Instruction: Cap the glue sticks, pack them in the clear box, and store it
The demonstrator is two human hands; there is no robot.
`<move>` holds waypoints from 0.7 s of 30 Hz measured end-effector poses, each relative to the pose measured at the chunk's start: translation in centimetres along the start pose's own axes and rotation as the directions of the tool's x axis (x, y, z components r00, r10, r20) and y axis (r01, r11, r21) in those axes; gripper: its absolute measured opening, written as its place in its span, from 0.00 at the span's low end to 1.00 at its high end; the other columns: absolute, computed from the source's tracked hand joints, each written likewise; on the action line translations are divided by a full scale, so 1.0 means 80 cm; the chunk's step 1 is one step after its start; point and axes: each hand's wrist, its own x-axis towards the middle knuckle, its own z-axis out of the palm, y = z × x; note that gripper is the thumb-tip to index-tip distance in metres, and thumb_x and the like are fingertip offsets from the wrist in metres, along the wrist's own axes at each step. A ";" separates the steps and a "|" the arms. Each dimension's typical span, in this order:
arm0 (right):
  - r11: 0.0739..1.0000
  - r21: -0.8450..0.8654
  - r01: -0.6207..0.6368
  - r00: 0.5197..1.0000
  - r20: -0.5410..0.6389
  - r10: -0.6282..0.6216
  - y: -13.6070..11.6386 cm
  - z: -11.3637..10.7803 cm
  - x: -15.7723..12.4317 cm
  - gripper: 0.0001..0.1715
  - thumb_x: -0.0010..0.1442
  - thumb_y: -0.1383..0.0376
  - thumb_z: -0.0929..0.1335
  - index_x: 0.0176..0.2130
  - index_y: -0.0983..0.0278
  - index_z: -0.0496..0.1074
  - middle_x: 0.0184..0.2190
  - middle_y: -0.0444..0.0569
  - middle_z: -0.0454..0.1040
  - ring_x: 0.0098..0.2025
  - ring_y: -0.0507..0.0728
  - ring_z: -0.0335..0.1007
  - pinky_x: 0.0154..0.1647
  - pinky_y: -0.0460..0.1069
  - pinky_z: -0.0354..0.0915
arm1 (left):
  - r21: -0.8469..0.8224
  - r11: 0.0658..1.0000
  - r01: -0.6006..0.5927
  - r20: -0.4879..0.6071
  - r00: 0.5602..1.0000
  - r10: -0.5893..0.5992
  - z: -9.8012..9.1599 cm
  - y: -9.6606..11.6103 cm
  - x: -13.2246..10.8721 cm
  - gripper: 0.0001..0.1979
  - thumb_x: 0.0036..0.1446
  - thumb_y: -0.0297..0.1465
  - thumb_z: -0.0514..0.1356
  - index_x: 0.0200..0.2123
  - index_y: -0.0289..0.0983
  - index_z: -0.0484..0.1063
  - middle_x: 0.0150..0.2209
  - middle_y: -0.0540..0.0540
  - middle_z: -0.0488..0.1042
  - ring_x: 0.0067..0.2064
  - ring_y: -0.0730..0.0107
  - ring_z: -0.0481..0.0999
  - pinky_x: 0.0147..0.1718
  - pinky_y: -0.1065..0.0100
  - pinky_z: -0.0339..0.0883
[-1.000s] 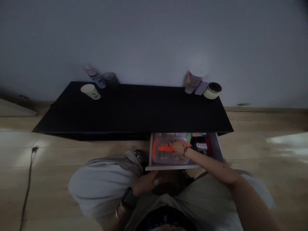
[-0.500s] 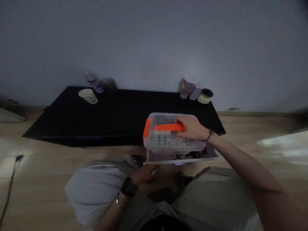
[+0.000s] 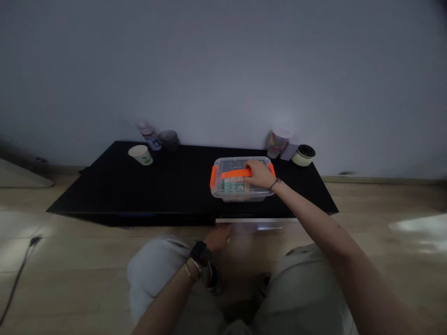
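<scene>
My right hand (image 3: 259, 174) is closed around the orange handle of a clear plastic storage box (image 3: 228, 193) with orange side latches. Green-and-white items show through its walls. The box is over the right part of the black cabinet top (image 3: 174, 186); whether it touches the surface I cannot tell. Lower down, my left hand (image 3: 217, 237), with a dark watch at the wrist, is against the left end of a white-edged drawer (image 3: 247, 221). Its fingers are blurred and partly hidden. Only the drawer's front edge projects from the cabinet.
Along the back left are a paper cup (image 3: 141, 155), a spray bottle (image 3: 149, 135) and a dark glass bowl (image 3: 169, 139). At the back right stand a patterned cup (image 3: 278, 143), a pale box (image 3: 289, 150) and a cream jar (image 3: 303, 156). A cable (image 3: 21, 270) lies on the floor.
The drawer has slid inward, with my left hand at its front. My right hand has carried the storage box from above the drawer to over the cabinet top. The view has shifted slightly.
</scene>
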 end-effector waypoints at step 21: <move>0.799 -0.238 -0.553 0.787 0.167 0.594 0.040 -0.008 -0.041 0.24 0.74 0.57 0.54 0.50 0.71 0.67 0.44 0.66 0.77 0.47 0.67 0.76 0.44 0.53 0.66 | -0.240 0.966 0.098 -0.507 0.836 -0.211 -0.199 0.008 0.101 0.23 0.61 0.35 0.54 0.56 0.31 0.72 0.47 0.38 0.80 0.48 0.57 0.79 0.49 0.61 0.70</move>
